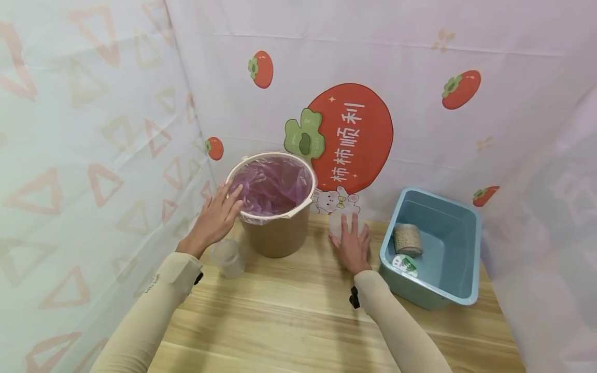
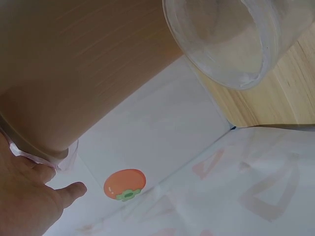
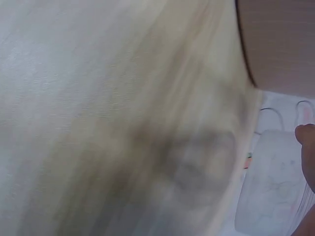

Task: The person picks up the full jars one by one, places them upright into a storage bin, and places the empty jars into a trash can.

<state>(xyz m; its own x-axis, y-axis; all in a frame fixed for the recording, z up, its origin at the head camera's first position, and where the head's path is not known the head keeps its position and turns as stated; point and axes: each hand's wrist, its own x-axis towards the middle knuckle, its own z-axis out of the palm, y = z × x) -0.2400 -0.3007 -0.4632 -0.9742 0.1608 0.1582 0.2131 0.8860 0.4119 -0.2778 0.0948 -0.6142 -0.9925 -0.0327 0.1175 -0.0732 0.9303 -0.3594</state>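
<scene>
My left hand (image 1: 216, 215) is at the left side of the brown waste bin (image 1: 277, 235), its fingers extended at the cream rim. A purple bag (image 1: 272, 189) lines the bin. In the left wrist view, the thumb (image 2: 71, 193) sticks out beside the rim. Below that hand stands a clear plastic cup (image 1: 227, 259), its open mouth visible in the left wrist view. By the back wall, my right hand (image 1: 352, 246) spreads its fingers over a translucent white plastic container (image 1: 338, 220). The right wrist view shows the container (image 3: 270, 182) beside the thumb; full contact is hard to see.
A blue rectangular basin (image 1: 443, 248) stands on the right, holding a beige cylindrical roll or jar (image 1: 407, 240) and a white-and-green round item (image 1: 404, 265). Patterned cloth walls (image 1: 420, 124) enclose the wooden table (image 1: 275, 321) at the back and sides.
</scene>
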